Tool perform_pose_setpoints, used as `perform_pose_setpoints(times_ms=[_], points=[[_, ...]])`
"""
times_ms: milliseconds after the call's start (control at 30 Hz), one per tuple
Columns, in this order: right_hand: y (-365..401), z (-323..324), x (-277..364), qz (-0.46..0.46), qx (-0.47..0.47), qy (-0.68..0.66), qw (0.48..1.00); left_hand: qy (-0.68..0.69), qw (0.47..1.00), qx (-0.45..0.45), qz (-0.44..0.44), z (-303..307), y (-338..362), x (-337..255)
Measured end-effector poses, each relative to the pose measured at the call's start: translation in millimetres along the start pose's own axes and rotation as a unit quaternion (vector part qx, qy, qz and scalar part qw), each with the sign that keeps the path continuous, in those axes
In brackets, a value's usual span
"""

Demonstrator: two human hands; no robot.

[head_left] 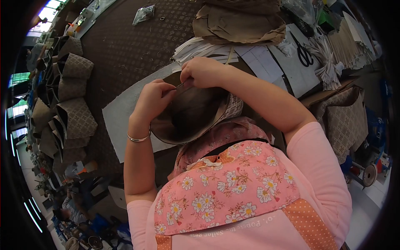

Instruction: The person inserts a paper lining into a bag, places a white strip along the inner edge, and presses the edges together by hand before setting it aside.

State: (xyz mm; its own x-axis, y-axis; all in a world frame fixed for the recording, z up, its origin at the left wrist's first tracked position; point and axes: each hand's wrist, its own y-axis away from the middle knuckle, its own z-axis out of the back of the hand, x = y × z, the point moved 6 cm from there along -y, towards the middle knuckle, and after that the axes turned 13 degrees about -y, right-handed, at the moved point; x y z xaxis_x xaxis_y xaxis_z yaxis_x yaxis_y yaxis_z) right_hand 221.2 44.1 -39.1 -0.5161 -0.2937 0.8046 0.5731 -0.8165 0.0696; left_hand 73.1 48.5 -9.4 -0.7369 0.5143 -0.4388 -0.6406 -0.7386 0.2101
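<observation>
An open bag body (pixel 193 112) with a brown patterned outside and a dark inside stands against my apron, its mouth facing up. My left hand (pixel 153 99), with a bangle on the wrist, pinches at the bag's far rim. Close beside it, my right hand (pixel 203 73) has its fingers closed at the same rim. A thin dark strip or edge shows between the two sets of fingertips; its kind is too small to make out. Under the bag lies a pale sheet (pixel 118 121).
Patterned bag pieces (pixel 75 89) stand in a row at left, with another bag (pixel 343 118) at right. Brown fabric pieces (pixel 239 23) are stacked at the far side. Black scissors (pixel 305 54) lie near bundled white strips (pixel 327 62). A small plastic packet (pixel 143 14) rests on the table.
</observation>
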Motion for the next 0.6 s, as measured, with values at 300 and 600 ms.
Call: perform_pose_setpoints(times_ms=[300, 600], points=[[-1, -16, 21, 0.015, -0.015, 0.051, 0.998, -0.029, 0.999, -0.038, 0.004, 3, 10, -6], [51, 37, 8, -0.161, -0.007, 0.129, 0.978, -0.088, 0.990, -0.043, 0.101, 31, 97, 6]])
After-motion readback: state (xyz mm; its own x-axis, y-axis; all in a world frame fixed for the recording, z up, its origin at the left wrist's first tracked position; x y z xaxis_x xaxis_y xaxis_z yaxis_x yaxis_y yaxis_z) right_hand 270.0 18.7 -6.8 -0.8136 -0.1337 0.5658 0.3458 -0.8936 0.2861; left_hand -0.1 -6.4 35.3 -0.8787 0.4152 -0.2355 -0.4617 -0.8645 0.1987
